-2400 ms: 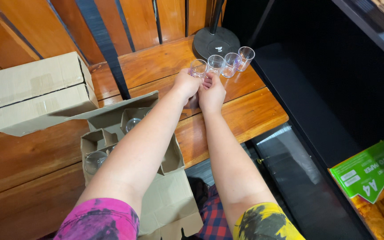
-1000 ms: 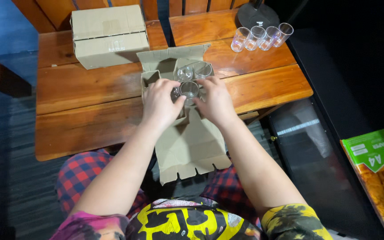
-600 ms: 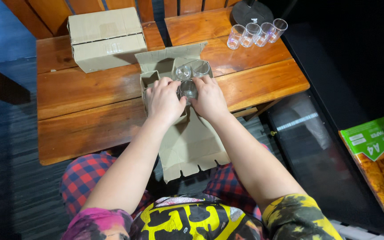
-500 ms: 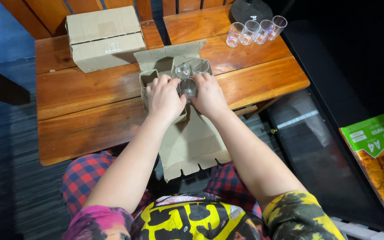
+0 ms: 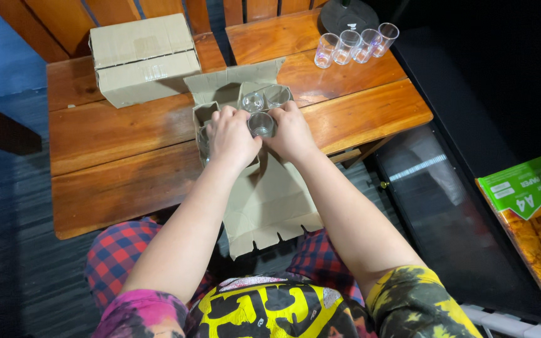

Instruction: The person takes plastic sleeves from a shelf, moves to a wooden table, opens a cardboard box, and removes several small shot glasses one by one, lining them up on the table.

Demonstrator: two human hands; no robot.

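Both hands [image 5: 261, 134] clasped round one glass [image 5: 262, 124] seated in the open box [image 5: 245, 112], steadying it between dividers.

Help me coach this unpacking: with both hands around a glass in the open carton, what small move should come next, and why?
Probably lift the glass straight up out of its cell. The left hand and right hand already flank it in the open carton, other glasses sit close behind it, and a row of four glasses stands at the table's far edge.
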